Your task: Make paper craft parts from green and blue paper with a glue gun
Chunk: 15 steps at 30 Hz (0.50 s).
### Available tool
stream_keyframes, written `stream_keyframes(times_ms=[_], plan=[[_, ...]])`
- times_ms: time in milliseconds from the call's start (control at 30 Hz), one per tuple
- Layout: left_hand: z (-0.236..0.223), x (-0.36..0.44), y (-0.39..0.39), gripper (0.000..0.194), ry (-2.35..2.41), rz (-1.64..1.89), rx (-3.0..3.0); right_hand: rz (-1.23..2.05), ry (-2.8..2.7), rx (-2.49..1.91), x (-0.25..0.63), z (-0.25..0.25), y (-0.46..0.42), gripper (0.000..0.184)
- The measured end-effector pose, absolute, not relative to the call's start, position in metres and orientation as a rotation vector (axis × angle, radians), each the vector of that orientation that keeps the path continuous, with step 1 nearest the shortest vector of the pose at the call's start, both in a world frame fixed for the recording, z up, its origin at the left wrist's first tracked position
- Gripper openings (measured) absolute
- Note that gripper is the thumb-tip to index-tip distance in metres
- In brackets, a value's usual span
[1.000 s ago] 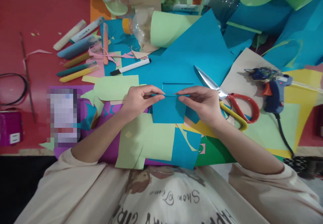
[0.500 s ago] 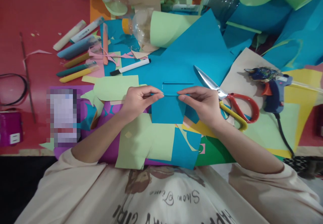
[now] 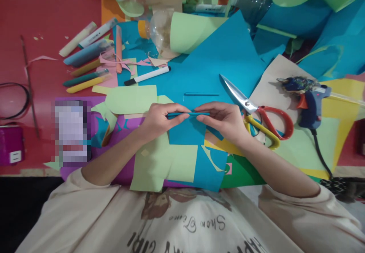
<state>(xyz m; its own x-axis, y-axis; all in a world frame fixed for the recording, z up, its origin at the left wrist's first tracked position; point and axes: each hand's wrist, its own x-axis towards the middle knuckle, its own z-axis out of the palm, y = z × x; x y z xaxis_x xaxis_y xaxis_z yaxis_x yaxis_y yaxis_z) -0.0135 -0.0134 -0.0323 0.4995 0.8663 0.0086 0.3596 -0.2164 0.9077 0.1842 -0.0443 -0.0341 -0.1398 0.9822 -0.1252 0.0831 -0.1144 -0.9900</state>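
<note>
A thin roll of blue paper [image 3: 193,114] runs level between my two hands. My left hand [image 3: 159,120] pinches it between thumb and fingertips. Thumb and fingers of my right hand [image 3: 224,120] close around its other end. A blue paper piece [image 3: 186,133] hangs or lies just below the roll; whether the two are joined I cannot tell. Beyond my fingers, a second thin blue paper roll [image 3: 202,94] rests on the large blue sheet [image 3: 216,51]. Scissors [image 3: 253,110] with one red and one yellow handle lie beside my right hand, blades apart.
A hot glue gun [image 3: 312,101] lies at the right. Several markers [image 3: 85,53] are at the left, with a black-capped marker [image 3: 148,75] nearer the middle. Plastic bottles, one wrapped in green paper [image 3: 196,32], line the back. A phone [image 3: 71,131] lies left; green paper [image 3: 167,160] is in front.
Both hands have come slightly nearer to my body. The fingertips have moved closer together, and the roll now shows as a longer, darker stick between them.
</note>
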Motion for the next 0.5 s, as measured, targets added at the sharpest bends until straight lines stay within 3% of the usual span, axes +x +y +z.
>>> stream_keyframes(times_ms=[500], plan=[[-0.0335,-0.0143,-0.0103,0.031,1.168,0.687,1.601,1.206,-1.378,-1.420,0.1877,-0.0330,-0.0447,0.022]])
